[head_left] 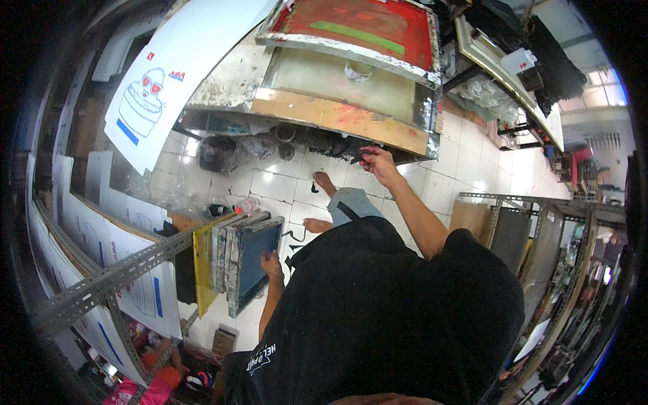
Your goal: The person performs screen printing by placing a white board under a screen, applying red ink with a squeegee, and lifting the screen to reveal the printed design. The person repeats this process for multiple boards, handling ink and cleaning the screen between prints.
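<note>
My right hand (376, 164) is raised at the front edge of a paint-stained work table (337, 111). Its fingers are closed round a small dark thing whose kind I cannot make out. Lower and to the left, my left hand (271, 264) is at the edge of a blue-meshed printing screen (255, 260), foremost of several upright screens. Whether its fingers grip the frame is too small to tell. On the table lies another screen (364, 34) with red ink, a green strip and a worn whitish frame.
Printed white sheets (145, 101) stick out at the left, above a perforated metal rail (121, 277). Tubs and bags (233, 152) stand under the table. Metal shelving (533, 223) rises at the right. Another person in pink (142, 386) is at the lower left.
</note>
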Demonstrator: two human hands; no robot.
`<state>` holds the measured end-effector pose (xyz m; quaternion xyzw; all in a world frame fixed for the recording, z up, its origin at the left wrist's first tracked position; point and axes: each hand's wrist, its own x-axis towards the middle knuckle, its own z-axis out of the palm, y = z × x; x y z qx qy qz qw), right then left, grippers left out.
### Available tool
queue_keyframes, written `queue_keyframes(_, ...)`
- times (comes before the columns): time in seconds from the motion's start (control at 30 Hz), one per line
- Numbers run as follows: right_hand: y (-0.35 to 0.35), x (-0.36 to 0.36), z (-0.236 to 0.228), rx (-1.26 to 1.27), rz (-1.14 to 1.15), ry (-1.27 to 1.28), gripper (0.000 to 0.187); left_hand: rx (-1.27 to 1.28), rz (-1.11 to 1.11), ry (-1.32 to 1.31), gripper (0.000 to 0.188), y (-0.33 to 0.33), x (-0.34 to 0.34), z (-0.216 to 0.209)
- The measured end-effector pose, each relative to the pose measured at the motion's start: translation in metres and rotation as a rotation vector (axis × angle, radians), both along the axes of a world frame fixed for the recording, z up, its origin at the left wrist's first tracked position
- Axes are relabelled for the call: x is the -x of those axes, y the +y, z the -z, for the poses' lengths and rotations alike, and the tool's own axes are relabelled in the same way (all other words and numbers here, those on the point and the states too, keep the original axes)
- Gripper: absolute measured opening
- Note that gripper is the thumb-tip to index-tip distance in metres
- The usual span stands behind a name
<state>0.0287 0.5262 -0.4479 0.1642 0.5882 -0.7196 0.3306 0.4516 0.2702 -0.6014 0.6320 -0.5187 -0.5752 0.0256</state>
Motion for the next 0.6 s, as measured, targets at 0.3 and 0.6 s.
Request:
queue_keyframes(0.3,0.024,0.102,-0.13,-0.402,0.095,0.998,0.019,-0.002,-0.133,0.284,0.05,-0.039,0.085,-0.033)
queue_keyframes(0.6,0.032,0.267,-0.208,-0.535,0.399,1.464,0.025,0.57,0.267,0.553,0.05,-0.023,0.339,-0.18)
